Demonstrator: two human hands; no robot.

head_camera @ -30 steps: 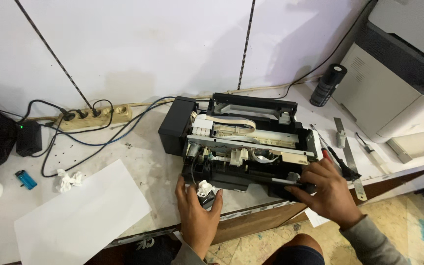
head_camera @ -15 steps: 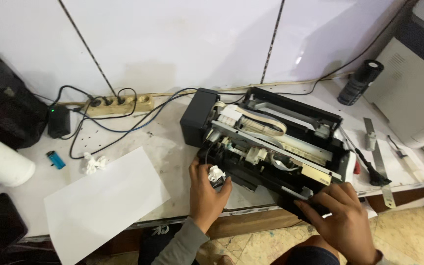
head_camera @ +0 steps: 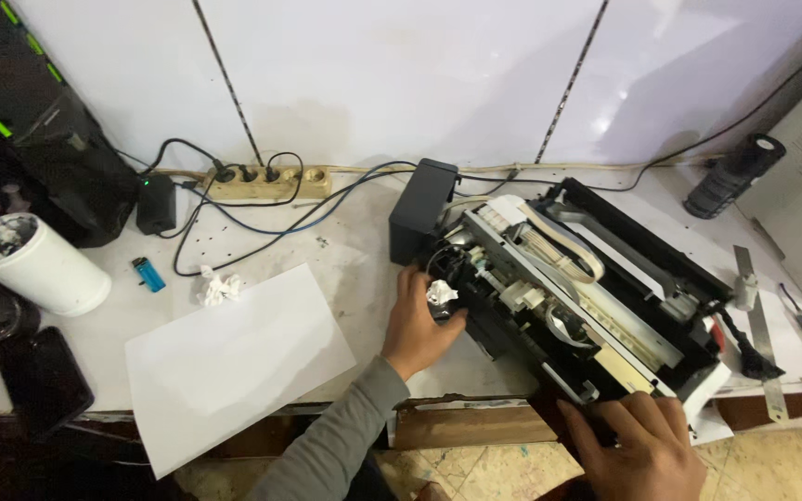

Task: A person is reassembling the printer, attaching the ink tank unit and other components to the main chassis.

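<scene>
Centrally, the opened printer (head_camera: pixel 587 297) lies skewed on the white surface (head_camera: pixel 364 250), its mechanism exposed. The left hand (head_camera: pixel 420 320) presses a crumpled white tissue (head_camera: pixel 440 293) into its near left corner, fingers curled around it. The right hand (head_camera: pixel 638 445) grips the printer's front edge. A paper sheet (head_camera: pixel 234 357) lies just left.

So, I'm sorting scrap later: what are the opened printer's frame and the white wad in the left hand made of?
The printer frame looks like matte black moulded plastic with white plastic parts inside; any metal is hard to confirm. The wad at the left hand looks like crumpled tissue paper, soft and creased.
</scene>
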